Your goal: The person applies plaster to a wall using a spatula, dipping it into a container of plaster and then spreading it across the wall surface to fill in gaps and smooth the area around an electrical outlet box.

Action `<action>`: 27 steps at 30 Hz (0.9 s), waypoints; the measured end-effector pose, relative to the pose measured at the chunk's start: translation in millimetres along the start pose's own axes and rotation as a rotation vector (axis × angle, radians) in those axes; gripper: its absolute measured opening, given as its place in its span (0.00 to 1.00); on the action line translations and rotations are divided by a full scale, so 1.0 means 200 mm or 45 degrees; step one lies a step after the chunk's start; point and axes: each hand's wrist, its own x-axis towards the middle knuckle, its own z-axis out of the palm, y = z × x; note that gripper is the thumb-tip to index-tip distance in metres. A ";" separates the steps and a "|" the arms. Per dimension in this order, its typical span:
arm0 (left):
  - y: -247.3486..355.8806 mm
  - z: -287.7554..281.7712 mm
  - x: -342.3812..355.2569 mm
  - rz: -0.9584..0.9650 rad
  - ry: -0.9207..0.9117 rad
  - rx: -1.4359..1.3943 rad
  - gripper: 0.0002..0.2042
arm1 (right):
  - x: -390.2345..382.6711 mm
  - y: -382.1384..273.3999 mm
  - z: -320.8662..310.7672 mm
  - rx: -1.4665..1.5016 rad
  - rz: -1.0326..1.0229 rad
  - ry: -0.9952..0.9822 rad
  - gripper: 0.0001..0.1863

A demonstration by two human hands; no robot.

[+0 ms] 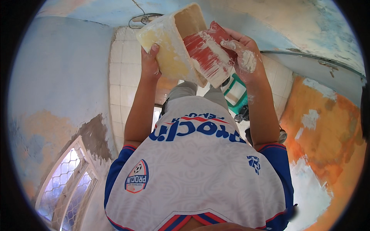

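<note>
My left hand is closed on the side of a cream-yellow rectangular tub, its thumb pressed against the outer wall. The tub is tilted, with its open mouth facing right and white smears along the rim. In my right hand is a flat red putty spreader, its face streaked with white paste. The spreader lies against or just in front of the tub's rim; I cannot tell whether they touch. White paste also cakes the back of my right hand. Most of the tub's inside is hidden.
Below on the pale tiled floor are a green container and a black plastic bag. A dark coiled cable is beyond the tub. Patchy walls flank me, with a grilled window at lower left and orange patches at right.
</note>
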 end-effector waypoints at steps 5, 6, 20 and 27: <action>-0.07 -0.05 -0.04 -0.082 0.082 -0.043 0.33 | 0.00 0.06 -0.01 0.011 -0.010 0.003 0.23; -0.09 -0.06 -0.04 -0.095 0.082 -0.071 0.33 | 0.00 0.06 -0.01 0.005 -0.007 -0.006 0.23; -0.12 0.09 0.02 -0.131 -0.086 -0.272 0.34 | -0.08 -0.09 0.01 0.104 -0.101 0.044 0.23; -0.02 0.10 0.11 -0.096 -0.177 -0.202 0.31 | -0.06 -0.12 0.04 0.260 -0.147 0.095 0.24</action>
